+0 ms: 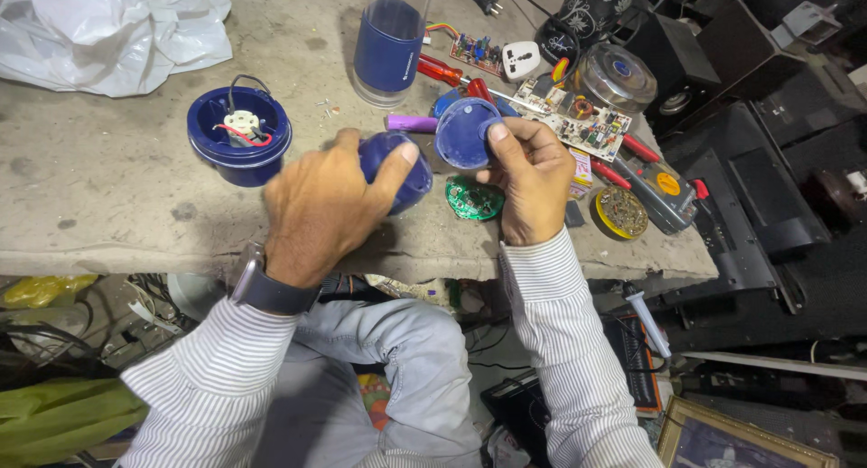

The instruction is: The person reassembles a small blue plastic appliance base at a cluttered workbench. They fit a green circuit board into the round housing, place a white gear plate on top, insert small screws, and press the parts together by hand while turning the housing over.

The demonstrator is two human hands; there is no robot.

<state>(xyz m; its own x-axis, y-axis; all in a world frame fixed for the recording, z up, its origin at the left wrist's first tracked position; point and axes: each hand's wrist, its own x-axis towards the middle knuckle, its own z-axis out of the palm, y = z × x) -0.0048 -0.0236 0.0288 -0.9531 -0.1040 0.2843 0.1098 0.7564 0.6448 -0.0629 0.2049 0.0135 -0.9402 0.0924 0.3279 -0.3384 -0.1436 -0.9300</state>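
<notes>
Striped sleeves and a grey-trousered lap fill the bottom of the head view, and above them both hands work at the edge of a worn concrete bench (108,206).

On the left, the left hand (325,206) wraps around a rounded blue housing (408,181); its thumb lies over the top and the other fingers curl behind, so most of the part is hidden by the hand. A dark wristwatch (266,287) sits on that wrist. Just right of the thumb tip, the right hand (533,179) pinches a round blue cap (462,134) between thumb and fingers, its hollow side turned toward the camera. The two blue parts sit just beside each other; whether they touch is hard to tell.

Below the right thumb, on the bench, lies a round green circuit board (473,199). Beyond the left fingers stands a blue motor base (239,138) with red and black wires in its well. Behind the cap lie a purple cylinder (412,123), a tall clear jar with a blue sleeve (390,43) and red-handled screwdrivers (441,69). Right of the right knuckles rest a larger circuit board (573,114), a multimeter (664,195) and a small round tin (620,211). White plastic sheeting (108,30) is bunched at the far left corner.
</notes>
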